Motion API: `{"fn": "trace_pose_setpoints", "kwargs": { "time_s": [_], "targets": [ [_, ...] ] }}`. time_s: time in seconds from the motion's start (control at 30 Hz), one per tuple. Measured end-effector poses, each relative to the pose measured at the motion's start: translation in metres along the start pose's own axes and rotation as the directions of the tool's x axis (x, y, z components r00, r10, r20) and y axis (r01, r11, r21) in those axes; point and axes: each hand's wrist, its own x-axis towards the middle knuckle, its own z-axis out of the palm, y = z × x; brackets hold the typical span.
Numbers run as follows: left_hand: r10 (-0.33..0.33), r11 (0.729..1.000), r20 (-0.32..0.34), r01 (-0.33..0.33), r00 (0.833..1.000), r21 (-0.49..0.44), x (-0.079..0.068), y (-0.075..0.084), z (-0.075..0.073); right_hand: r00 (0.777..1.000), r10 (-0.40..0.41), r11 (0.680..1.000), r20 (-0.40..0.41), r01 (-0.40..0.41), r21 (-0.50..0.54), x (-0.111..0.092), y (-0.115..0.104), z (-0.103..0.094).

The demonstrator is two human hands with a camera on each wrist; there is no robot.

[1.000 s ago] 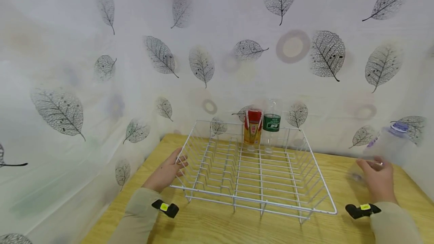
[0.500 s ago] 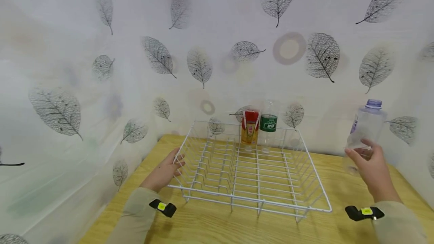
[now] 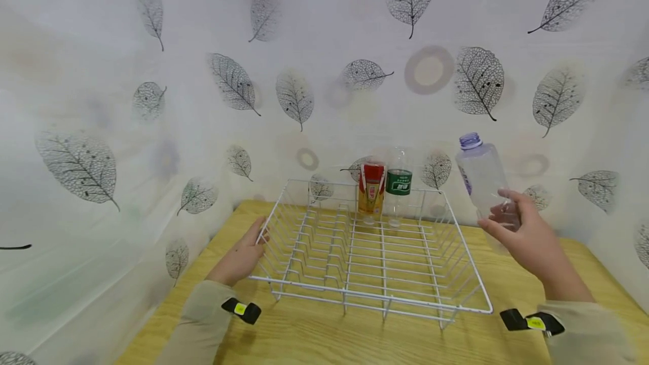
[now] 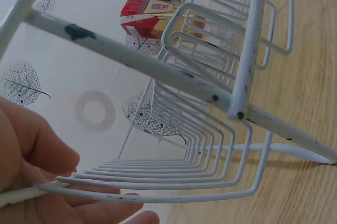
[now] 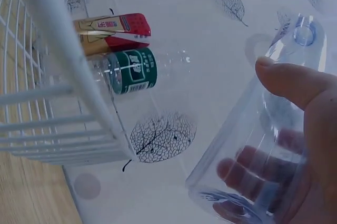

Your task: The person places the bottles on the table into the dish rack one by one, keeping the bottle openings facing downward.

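My right hand [image 3: 532, 244] grips a clear plastic bottle [image 3: 484, 176] with a purple neck and no cap. The bottle is raised beyond the rack's right side and tilts left at its top. In the right wrist view, the fingers show through its clear wall. On the left, my left hand [image 3: 239, 257] holds the side rim of a white wire dish rack [image 3: 370, 295], thumb above the wire and fingers below. At the rack's back stand a bottle with a red and yellow label [image 3: 372, 190] and a clear bottle with a green label [image 3: 399, 183].
The rack stands on a wooden table [image 3: 304, 337], its white coating chipped in the left wrist view. A leaf-printed sheet [image 3: 324, 27] hangs behind and along both sides. Upright wire dividers [image 3: 334, 246] fill the rack's left half.
My right hand has brought the clear bottle left and upward, toward the rack, and its top now leans left instead of right. The left hand keeps its hold on the rim.
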Motion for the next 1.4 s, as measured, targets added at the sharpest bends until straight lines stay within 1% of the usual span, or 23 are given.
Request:
{"fn": "trace_pose_setpoints", "kwargs": {
  "time_s": [0.2, 0.3, 0.37, 0.47, 0.53, 0.6, 0.63, 0.7, 0.73, 0.77, 0.8, 0.87, 0.97, 1.0, 1.03, 1.07, 1.13, 1.17, 1.2, 1.33, 1.4],
  "targets": [
    [-0.023, 0.997, -0.005, 0.023, 1.0, 0.067, 0.0, 0.001, 0.0, 0.997, -0.059, 0.997, 0.043, 0.061, -0.039, -0.001, -0.024, 0.01],
    [-0.01, 0.992, -0.023, 0.013, 1.0, 0.129, -0.002, 0.005, -0.001, 0.993, -0.092, 0.993, 0.076, 0.098, -0.069, -0.002, -0.036, 0.017],
    [0.021, 0.982, -0.042, -0.013, 0.999, 0.188, -0.004, 0.011, -0.002, 0.989, -0.119, 0.986, 0.089, 0.128, -0.104, -0.003, -0.044, 0.021],
    [0.091, 0.967, -0.074, -0.07, 0.993, 0.245, -0.007, 0.023, 0.0, 0.981, -0.168, 0.972, 0.094, 0.18, -0.149, -0.005, -0.055, 0.026],
    [0.159, 0.948, -0.089, -0.127, 0.983, 0.291, -0.007, 0.032, 0.004, 0.977, -0.189, 0.964, 0.098, 0.204, -0.172, -0.005, -0.061, 0.03],
    [0.218, 0.923, -0.097, -0.173, 0.971, 0.343, -0.008, 0.042, 0.01, 0.974, -0.196, 0.96, 0.113, 0.215, -0.181, -0.006, -0.066, 0.035],
    [0.25, 0.903, -0.098, -0.195, 0.963, 0.383, -0.007, 0.047, 0.014, 0.973, -0.196, 0.958, 0.121, 0.217, -0.188, -0.005, -0.068, 0.037],
    [0.319, 0.857, -0.102, -0.241, 0.942, 0.456, -0.006, 0.057, 0.023, 0.969, -0.201, 0.95, 0.141, 0.228, -0.212, -0.004, -0.071, 0.043],
    [0.354, 0.833, -0.101, -0.264, 0.93, 0.486, -0.006, 0.062, 0.028, 0.967, -0.206, 0.944, 0.147, 0.236, -0.23, -0.004, -0.073, 0.047],
    [0.397, 0.805, -0.096, -0.297, 0.913, 0.514, -0.006, 0.068, 0.033, 0.965, -0.213, 0.937, 0.152, 0.246, -0.248, -0.003, -0.074, 0.051],
    [0.446, 0.77, -0.087, -0.332, 0.891, 0.545, -0.005, 0.072, 0.038, 0.962, -0.226, 0.926, 0.15, 0.26, -0.272, -0.002, -0.075, 0.055],
    [0.549, 0.694, -0.064, -0.411, 0.833, 0.591, -0.002, 0.081, 0.049, 0.957, -0.25, 0.898, 0.144, 0.285, -0.336, -0.002, -0.077, 0.064],
    [0.675, 0.558, -0.014, -0.498, 0.738, 0.663, 0.002, 0.092, 0.067, 0.953, -0.27, 0.856, 0.138, 0.304, -0.418, -0.004, -0.081, 0.076],
    [0.701, 0.525, -0.003, -0.514, 0.713, 0.678, 0.003, 0.095, 0.073, 0.951, -0.274, 0.844, 0.139, 0.308, -0.439, -0.005, -0.083, 0.079],
    [0.721, 0.497, 0.006, -0.523, 0.693, 0.692, 0.004, 0.098, 0.079, 0.95, -0.277, 0.835, 0.142, 0.311, -0.454, -0.007, -0.084, 0.083],
    [0.73, 0.478, 0.014, -0.525, 0.683, 0.704, 0.005, 0.1, 0.085, 0.949, -0.28, 0.827, 0.145, 0.315, -0.465, -0.008, -0.085, 0.086],
    [0.74, 0.445, 0.03, -0.522, 0.672, 0.727, 0.006, 0.103, 0.095, 0.945, -0.292, 0.816, 0.146, 0.325, -0.478, -0.011, -0.088, 0.093],
    [0.737, 0.433, 0.038, -0.514, 0.675, 0.741, 0.006, 0.104, 0.1, 0.941, -0.305, 0.81, 0.144, 0.336, -0.48, -0.012, -0.089, 0.097],
    [0.73, 0.422, 0.048, -0.504, 0.682, 0.753, 0.006, 0.105, 0.104, 0.937, -0.321, 0.802, 0.14, 0.347, -0.485, -0.013, -0.091, 0.1],
    [0.7, 0.345, 0.092, -0.448, 0.708, 0.825, 0.004, 0.106, 0.116, 0.915, -0.382, 0.777, 0.126, 0.392, -0.492, -0.016, -0.097, 0.11],
    [0.683, 0.315, 0.099, -0.414, 0.724, 0.854, 0.003, 0.107, 0.119, 0.905, -0.408, 0.765, 0.12, 0.411, -0.495, -0.015, -0.1, 0.113]
  ]
}}
